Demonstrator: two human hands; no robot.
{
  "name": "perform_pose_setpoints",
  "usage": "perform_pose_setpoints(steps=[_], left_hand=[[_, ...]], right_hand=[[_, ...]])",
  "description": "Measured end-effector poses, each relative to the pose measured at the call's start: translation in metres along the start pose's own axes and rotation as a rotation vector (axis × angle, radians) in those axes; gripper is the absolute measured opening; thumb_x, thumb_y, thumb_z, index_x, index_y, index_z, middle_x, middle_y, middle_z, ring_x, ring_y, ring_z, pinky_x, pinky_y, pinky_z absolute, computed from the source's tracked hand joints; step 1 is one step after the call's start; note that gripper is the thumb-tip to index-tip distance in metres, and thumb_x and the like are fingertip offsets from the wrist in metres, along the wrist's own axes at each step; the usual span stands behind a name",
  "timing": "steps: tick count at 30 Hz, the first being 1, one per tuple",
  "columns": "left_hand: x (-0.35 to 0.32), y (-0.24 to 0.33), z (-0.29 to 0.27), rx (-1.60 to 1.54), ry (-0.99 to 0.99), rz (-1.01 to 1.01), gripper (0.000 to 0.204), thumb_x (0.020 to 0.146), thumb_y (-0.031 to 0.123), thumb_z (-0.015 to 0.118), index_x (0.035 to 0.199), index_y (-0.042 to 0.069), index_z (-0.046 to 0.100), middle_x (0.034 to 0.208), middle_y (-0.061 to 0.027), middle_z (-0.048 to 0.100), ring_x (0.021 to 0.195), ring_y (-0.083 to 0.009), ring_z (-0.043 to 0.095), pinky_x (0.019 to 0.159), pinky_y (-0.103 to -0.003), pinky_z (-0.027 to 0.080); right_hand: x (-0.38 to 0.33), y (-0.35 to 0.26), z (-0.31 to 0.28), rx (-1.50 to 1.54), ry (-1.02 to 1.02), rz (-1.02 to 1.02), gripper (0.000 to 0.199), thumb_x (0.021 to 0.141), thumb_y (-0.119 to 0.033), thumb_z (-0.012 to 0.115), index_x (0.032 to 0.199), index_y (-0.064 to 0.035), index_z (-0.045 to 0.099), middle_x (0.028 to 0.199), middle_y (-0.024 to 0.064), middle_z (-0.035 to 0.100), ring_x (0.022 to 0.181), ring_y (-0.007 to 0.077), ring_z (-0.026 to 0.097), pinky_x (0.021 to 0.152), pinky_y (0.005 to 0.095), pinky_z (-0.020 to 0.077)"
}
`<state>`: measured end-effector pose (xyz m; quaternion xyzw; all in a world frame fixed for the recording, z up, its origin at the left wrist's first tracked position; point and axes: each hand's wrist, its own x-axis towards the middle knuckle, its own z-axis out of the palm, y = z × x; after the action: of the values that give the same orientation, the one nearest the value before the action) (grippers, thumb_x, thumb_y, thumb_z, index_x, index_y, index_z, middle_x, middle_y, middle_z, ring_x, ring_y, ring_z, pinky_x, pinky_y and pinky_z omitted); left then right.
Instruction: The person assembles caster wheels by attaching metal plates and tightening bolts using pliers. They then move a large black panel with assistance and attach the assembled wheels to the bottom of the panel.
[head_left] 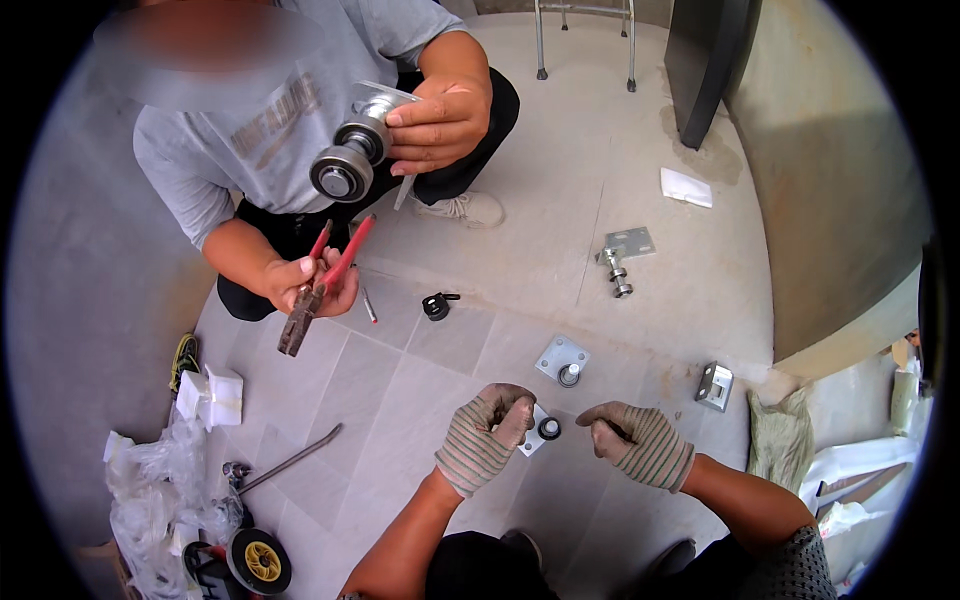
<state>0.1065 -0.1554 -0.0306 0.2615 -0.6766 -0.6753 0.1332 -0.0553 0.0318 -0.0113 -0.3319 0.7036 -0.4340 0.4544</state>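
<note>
My left hand (485,440), in a striped work glove, is closed with its fingers curled beside a small metal plate with a black-rimmed roller (548,429). Whether it touches that plate is hidden by the fingers. Across the roller, my right hand (645,443), gloved alike, has its fingers drawn in and its thumb near the index finger. Anything in either grasp is too small or hidden to make out. Just beyond lies a square metal plate with a roller stud (563,360).
Facing me, a crouching person holds a roller bracket (352,150) and red-handled pliers (322,275). On the floor are another roller bracket (628,250), an angled metal bracket (714,386), a black tape measure (437,306), a metal bar (290,458) and plastic wrapping (150,500).
</note>
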Motion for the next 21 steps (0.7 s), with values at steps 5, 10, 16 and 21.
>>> perform_pose_setpoints(steps=[5, 10, 16, 21], left_hand=[[0.000, 0.012, 0.014, 0.145, -0.065, 0.019, 0.029, 0.103, 0.026, 0.060, 0.112, -0.001, 0.061, 0.086, -0.0056, 0.066, 0.073, -0.0095, 0.060, 0.067, -0.025, 0.052], [0.001, 0.045, 0.033, 0.310, -0.172, 0.047, 0.028, 0.101, 0.024, 0.062, 0.111, -0.002, 0.062, 0.088, -0.0070, 0.067, 0.075, -0.0125, 0.062, 0.071, -0.028, 0.053], [-0.004, 0.085, 0.076, 0.545, -0.474, 0.038, 0.029, 0.098, 0.027, 0.064, 0.113, 0.003, 0.063, 0.091, -0.0126, 0.067, 0.080, -0.0257, 0.068, 0.074, -0.035, 0.054], [-0.006, 0.091, 0.120, 0.797, -0.582, 0.157, 0.035, 0.097, 0.034, 0.062, 0.106, 0.000, 0.059, 0.086, -0.0185, 0.063, 0.081, -0.0361, 0.067, 0.071, -0.041, 0.054]], right_hand=[[-0.038, 0.009, -0.011, -0.064, -0.024, 0.032, 0.031, 0.101, -0.020, 0.054, 0.120, 0.0001, 0.066, 0.081, 0.0045, 0.065, 0.073, 0.0115, 0.060, 0.072, 0.0290, 0.0522], [-0.064, 0.000, -0.018, -0.091, -0.078, 0.078, 0.031, 0.100, -0.021, 0.054, 0.119, 0.0005, 0.066, 0.085, 0.0076, 0.067, 0.076, 0.0143, 0.064, 0.075, 0.0311, 0.0536], [-0.085, 0.001, -0.036, -0.050, -0.044, 0.049, 0.032, 0.098, -0.022, 0.057, 0.120, -0.0011, 0.065, 0.088, 0.0120, 0.068, 0.078, 0.0225, 0.067, 0.077, 0.0344, 0.0542], [-0.087, 0.017, -0.054, -0.116, -0.001, -0.080, 0.036, 0.094, -0.024, 0.061, 0.122, -0.0015, 0.064, 0.088, 0.0136, 0.068, 0.079, 0.0272, 0.067, 0.076, 0.0357, 0.0543]])
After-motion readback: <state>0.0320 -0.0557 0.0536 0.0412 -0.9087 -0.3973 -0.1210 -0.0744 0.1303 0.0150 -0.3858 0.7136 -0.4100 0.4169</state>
